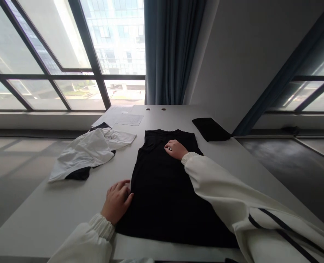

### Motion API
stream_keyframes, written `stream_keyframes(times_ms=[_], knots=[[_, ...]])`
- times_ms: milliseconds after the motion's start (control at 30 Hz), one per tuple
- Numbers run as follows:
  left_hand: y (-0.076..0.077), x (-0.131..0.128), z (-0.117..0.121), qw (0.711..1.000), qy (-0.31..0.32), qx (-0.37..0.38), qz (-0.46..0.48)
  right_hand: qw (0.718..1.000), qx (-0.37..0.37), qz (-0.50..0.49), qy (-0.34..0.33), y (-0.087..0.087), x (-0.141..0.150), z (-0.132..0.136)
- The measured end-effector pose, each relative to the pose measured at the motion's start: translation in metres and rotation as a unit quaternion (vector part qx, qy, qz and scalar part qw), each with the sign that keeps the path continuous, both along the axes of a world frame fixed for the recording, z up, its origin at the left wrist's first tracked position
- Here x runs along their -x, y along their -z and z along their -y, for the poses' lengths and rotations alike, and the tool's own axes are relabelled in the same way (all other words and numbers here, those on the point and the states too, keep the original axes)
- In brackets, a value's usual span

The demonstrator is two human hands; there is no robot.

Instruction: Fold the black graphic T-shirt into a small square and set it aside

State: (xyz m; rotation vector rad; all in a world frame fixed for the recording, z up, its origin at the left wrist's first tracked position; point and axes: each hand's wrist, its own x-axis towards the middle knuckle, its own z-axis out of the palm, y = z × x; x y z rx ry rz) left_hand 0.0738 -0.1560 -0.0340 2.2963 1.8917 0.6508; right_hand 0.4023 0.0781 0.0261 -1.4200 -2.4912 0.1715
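Observation:
A black sleeveless top [164,193] lies flat on the white table in front of me, its neckline at the far end. My right hand [176,149] is over the upper chest of the top, fingers curled together. A small white bit shows at those fingertips; whether it is held or is a mark on the cloth, I cannot make out. Beside the top's left edge rests my left hand [117,201], fingers loosely bent and apart, the thumb reaching the black fabric. Nothing shows in its grasp.
A rumpled white garment [88,148] with black parts lies to the left. Behind it are sheets of paper [129,119]. A folded black cloth [211,129] sits at the table's right edge. Two round holes are at the table's far end, before a blue curtain [170,51].

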Motion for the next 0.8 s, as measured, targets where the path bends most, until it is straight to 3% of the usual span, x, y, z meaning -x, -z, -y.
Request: stream_keyframes(times_ms=[133,333,567,800], knots=[[-0.015,-0.006,0.001,0.998,0.029,0.032,0.054,0.998,0.046,-0.023,0.041,0.000,0.062,-0.053],[-0.018,-0.011,0.003,0.995,0.026,0.071,0.063,0.997,0.067,-0.001,0.026,0.009,0.119,-0.096],[-0.022,-0.012,0.007,0.991,0.053,0.083,0.093,0.993,0.091,0.052,0.045,0.025,0.155,-0.127],[-0.026,-0.009,0.015,0.977,0.128,0.143,0.094,0.986,0.108,0.097,0.087,0.037,0.175,-0.142]])
